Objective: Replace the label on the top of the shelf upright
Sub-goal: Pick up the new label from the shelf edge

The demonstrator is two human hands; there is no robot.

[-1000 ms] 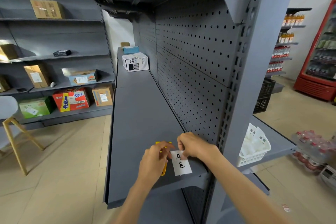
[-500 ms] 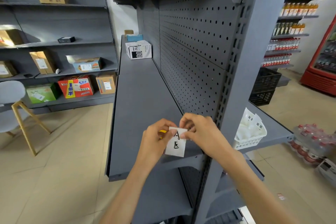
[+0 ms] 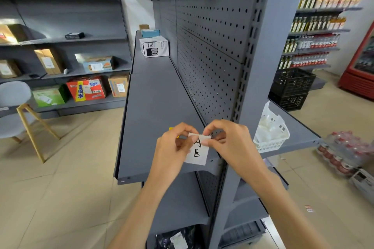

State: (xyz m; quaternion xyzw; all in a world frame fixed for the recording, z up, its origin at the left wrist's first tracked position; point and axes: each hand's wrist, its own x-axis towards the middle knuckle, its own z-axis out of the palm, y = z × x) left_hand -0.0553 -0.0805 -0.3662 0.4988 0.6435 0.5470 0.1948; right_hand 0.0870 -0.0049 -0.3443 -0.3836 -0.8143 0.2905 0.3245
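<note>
A label [image 3: 197, 150] hangs between the left hand [image 3: 173, 148] and the right hand [image 3: 232, 143], above the near end of a shelf [image 3: 155, 111]. The upright [image 3: 263, 66] stands just right of them. A box [image 3: 154, 47] sits at the shelf's far end. Right of the upright, a basket [image 3: 271, 137] rests on another shelf. Something small, perhaps a tool, lies behind the left hand.

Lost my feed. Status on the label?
Both hands, left hand and right hand, pinching label top edge. Held over shelf, not on upright. Nothing blocking.
</note>
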